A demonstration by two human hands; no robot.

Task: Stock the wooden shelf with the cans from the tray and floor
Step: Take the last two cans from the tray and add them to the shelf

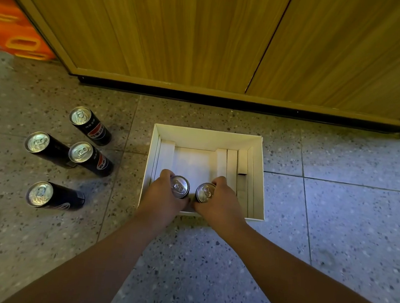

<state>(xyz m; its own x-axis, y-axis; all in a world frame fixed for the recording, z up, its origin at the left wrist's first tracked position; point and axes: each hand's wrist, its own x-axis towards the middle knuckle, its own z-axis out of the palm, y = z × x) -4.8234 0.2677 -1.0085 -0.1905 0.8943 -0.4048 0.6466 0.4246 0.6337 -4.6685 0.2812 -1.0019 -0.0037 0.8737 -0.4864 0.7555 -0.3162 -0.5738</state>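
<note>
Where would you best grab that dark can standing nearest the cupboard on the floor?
Judging by its pose, round the upper body just below the silver lid. The can nearest the cupboard stands upright with open floor around it, so a hand could come down from above and wrap its slim, round side; the lid itself offers little to hold.

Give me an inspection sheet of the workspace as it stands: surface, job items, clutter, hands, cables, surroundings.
Surface: speckled tiled floor.
Job's things: white tray on the floor; can in left hand and can in right hand upright, over the tray's near end; four floor cans upright left of the tray, at.
Clutter: nothing seen.
Hands: left hand grips one can, right hand grips the other.
Cables: nothing seen.
Surroundings: wooden panels behind the tray; orange crate far left; shelf opening not in view.
</note>
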